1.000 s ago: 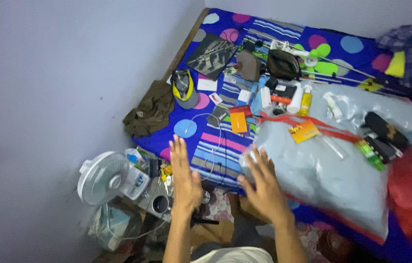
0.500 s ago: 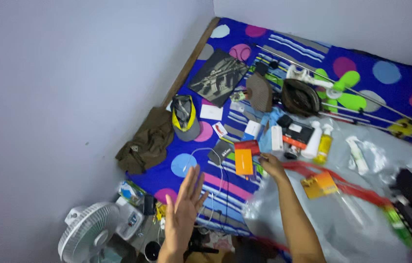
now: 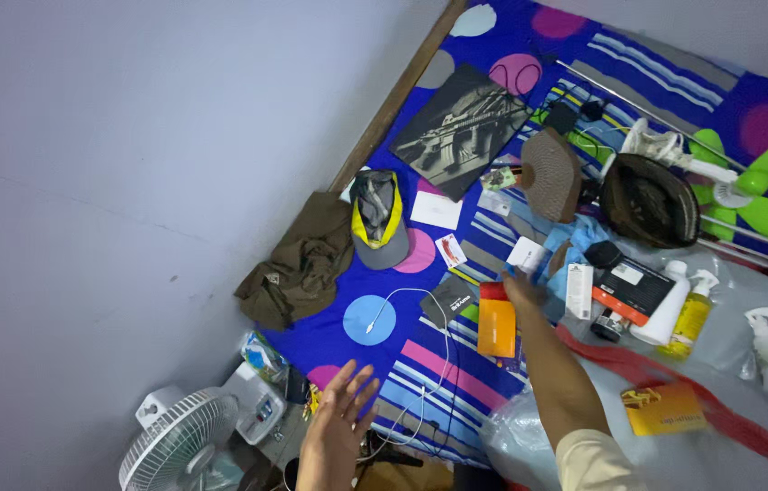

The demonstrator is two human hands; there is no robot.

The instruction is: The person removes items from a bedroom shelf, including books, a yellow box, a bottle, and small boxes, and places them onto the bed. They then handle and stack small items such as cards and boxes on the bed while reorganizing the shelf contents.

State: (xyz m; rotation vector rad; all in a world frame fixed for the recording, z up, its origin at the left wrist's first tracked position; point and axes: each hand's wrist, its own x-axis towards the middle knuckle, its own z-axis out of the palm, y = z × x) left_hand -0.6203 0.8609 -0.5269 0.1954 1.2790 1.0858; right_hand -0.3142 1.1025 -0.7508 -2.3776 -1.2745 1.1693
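Many small items across polka-dot bedsheet [image 3: 375, 320] beside grey wall [image 3: 129, 182]

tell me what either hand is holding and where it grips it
Right hand pinches the orange box at its red top end; whether it is lifted cannot be told. Left hand holds nothing.

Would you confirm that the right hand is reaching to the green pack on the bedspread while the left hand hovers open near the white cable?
Not quite: the pack at the right hand is orange with a red top, not green. The head view shows it on the bedspread, and the left hand does hover open near the white cable.
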